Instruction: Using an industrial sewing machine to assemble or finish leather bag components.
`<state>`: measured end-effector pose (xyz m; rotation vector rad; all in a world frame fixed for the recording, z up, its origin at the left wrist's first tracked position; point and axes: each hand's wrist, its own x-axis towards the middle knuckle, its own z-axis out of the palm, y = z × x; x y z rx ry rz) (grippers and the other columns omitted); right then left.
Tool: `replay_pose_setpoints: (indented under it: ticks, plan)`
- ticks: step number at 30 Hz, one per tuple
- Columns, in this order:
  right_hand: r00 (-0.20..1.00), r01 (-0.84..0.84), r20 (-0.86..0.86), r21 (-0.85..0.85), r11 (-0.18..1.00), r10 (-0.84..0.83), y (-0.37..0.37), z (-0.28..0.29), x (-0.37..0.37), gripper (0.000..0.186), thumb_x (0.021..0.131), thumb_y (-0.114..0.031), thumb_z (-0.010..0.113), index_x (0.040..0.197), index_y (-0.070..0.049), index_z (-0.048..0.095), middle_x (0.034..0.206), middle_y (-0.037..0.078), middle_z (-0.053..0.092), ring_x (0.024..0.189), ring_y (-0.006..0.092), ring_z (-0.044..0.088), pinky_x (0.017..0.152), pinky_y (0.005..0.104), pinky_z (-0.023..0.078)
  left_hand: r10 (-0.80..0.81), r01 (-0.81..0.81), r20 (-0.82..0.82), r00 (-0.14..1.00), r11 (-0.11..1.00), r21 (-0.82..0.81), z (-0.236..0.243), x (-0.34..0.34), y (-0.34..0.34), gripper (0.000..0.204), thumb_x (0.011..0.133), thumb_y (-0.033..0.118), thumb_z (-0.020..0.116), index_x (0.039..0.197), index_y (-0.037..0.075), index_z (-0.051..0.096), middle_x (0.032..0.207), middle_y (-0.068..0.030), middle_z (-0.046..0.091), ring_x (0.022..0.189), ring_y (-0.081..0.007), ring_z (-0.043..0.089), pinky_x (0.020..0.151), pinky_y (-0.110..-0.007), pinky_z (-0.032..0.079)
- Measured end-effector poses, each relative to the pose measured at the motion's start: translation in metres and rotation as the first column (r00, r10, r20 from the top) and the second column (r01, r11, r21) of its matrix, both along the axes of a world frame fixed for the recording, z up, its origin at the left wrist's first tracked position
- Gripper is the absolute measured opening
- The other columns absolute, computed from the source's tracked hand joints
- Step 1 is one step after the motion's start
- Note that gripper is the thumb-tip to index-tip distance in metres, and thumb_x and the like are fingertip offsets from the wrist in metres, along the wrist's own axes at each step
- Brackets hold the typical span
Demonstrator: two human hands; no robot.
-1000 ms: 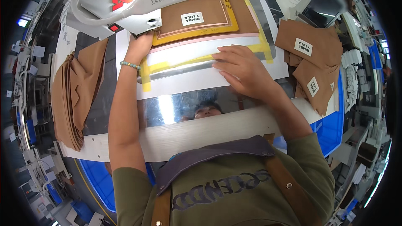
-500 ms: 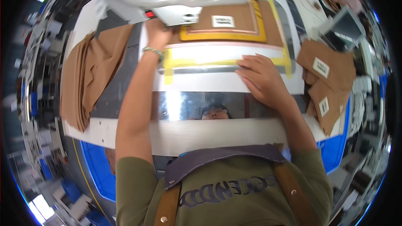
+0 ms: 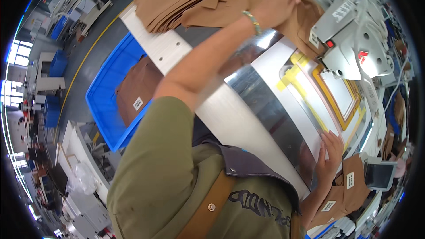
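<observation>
My left hand (image 3: pixel 280 3) is raised at the far side, slightly blurred, fingers pinched on a brown fabric piece (image 3: pixel 297 28) with a white printed label. That piece hangs beside the white sewing machine head (image 3: pixel 354 44). My right hand (image 3: pixel 332 147) lies with fingers stretched at the near edge of a clear template (image 3: pixel 316 108) with yellow tape strips, holding nothing. A yellow-edged frame (image 3: pixel 325 86) sits on the template under the machine head, white showing inside it.
A stack of brown fabric pieces (image 3: pixel 177 0) lies at the table's far left. A blue bin (image 3: pixel 99 95) with brown fabric stands beside the table. More labelled brown pieces (image 3: pixel 341 197) rest at the right, by a small screen (image 3: pixel 379 175).
My view has turned left. My left hand has drawn the brown labelled piece out of the yellow frame, towards the stack. My right hand stays at the template's edge.
</observation>
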<state>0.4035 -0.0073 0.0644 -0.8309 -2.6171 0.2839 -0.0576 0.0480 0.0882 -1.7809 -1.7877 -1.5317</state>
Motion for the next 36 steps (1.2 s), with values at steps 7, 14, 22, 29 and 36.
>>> replay_pose_setpoints:
  ticks: [7,14,22,29,36]
  plan:
    - [0.998,-0.056,0.040,-0.013,0.998,0.057,0.006,-0.007,0.013,0.023,0.101,-0.003,0.062,0.121,0.000,0.074,0.128,0.014,0.074,0.127,0.0345,0.066,0.123,0.0535,0.040,0.199,-0.208,0.442,0.875,0.978,-0.030,0.047,-0.112,-0.295,0.030,0.103,0.007,0.067,0.132,0.000,0.074,0.125,-0.0067,0.076,0.113,-0.0127,0.070,0.098,-0.027,0.055]
    - [0.992,-0.100,0.073,0.012,0.995,0.099,0.006,-0.012,0.010,0.024,0.104,-0.006,0.059,0.123,-0.001,0.074,0.131,0.015,0.073,0.127,0.0340,0.066,0.123,0.0530,0.040,0.690,-0.596,0.532,0.490,0.711,-0.373,-0.139,-0.161,-0.581,0.036,0.105,0.002,0.064,0.141,0.001,0.070,0.139,-0.0084,0.071,0.123,-0.0151,0.066,0.106,-0.027,0.052]
    - [0.993,-0.103,0.058,-0.013,0.995,0.103,0.008,-0.015,0.018,0.023,0.104,-0.005,0.059,0.122,-0.001,0.073,0.128,0.014,0.073,0.125,0.0344,0.066,0.123,0.0544,0.040,0.985,-0.503,0.002,0.171,0.089,-0.860,-0.243,-0.149,-0.691,0.044,0.094,0.013,0.075,0.137,0.005,0.073,0.133,-0.0162,0.075,0.121,-0.0280,0.071,0.103,-0.036,0.055]
    - [0.997,-0.055,0.060,0.039,0.998,0.053,0.005,0.010,0.021,0.027,0.096,-0.001,0.067,0.121,-0.001,0.075,0.127,0.014,0.073,0.126,0.0366,0.065,0.116,0.0488,0.045,0.847,-0.847,-0.140,0.513,0.474,-0.240,-0.167,-0.193,-0.504,0.034,0.098,0.017,0.076,0.131,0.008,0.075,0.136,-0.0198,0.069,0.125,-0.0330,0.065,0.104,-0.039,0.052]
    - [0.998,0.069,0.002,-0.032,0.997,-0.069,0.020,-0.007,0.015,0.031,0.097,-0.013,0.070,0.127,-0.005,0.074,0.141,0.013,0.069,0.133,0.0355,0.060,0.115,0.0452,0.045,0.054,0.079,0.456,0.888,0.961,-0.266,-0.027,-0.020,-0.239,0.027,0.107,0.006,0.063,0.132,-0.002,0.072,0.135,-0.0121,0.073,0.126,-0.0189,0.067,0.109,-0.033,0.051]
